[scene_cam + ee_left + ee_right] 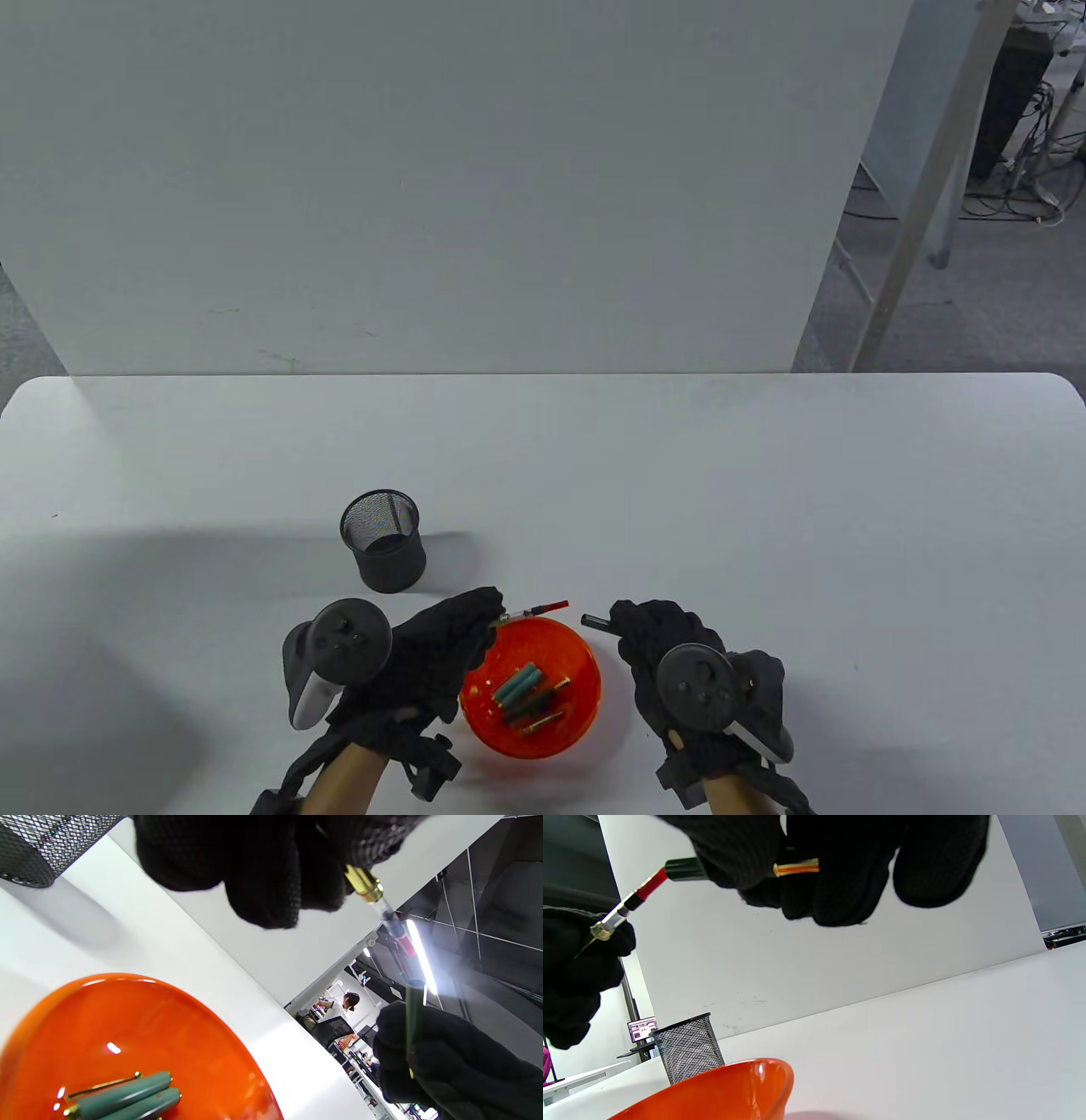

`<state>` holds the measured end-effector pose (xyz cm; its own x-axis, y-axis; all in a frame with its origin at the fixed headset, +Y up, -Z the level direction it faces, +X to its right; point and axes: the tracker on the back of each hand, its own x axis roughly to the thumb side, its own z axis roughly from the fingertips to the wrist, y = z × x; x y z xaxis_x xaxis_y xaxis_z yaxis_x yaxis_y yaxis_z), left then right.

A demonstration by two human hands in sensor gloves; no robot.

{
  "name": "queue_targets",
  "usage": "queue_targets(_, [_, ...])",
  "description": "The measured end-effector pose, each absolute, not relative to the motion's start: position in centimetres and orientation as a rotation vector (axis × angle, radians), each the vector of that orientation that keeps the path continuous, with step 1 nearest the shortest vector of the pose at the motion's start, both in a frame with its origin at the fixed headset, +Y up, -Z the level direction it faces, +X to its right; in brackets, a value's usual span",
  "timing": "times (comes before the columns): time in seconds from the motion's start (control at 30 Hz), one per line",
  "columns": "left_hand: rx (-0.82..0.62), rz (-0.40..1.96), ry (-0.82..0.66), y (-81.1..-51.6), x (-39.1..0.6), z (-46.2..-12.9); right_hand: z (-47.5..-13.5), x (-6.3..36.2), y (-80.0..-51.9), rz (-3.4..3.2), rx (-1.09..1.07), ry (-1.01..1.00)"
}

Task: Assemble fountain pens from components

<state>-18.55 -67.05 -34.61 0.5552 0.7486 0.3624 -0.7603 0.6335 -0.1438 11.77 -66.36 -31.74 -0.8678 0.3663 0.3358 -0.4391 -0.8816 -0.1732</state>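
Holding the nib section with its red-ended ink tube (533, 610) above the orange bowl (575, 652), the left hand (441, 649) aims it at the dark barrel (596, 622) pinched in the right hand (657, 645), ends nearly lined up, probably for sliding together. Spare parts (524, 689) wait in the bowl on the tabletop (764, 509).

You will find no readable text, label, brand or number anywhere in these views. The small screen (642, 1030) far behind the table is too blurred to read.
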Motion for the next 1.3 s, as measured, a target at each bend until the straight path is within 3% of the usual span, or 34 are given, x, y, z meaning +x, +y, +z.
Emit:
queue_targets(0.7, [-0.023, 0.835, -0.449, -67.4, -17.6, -34.7, -31.9, 11.7, -67.0, 2.662, 0.439, -0.324])
queue_targets(1.3, [-0.039, 0.806, -0.460, -67.4, -17.6, -34.7, -31.4, 10.2, -67.2, 2.691, 0.561, -0.446])
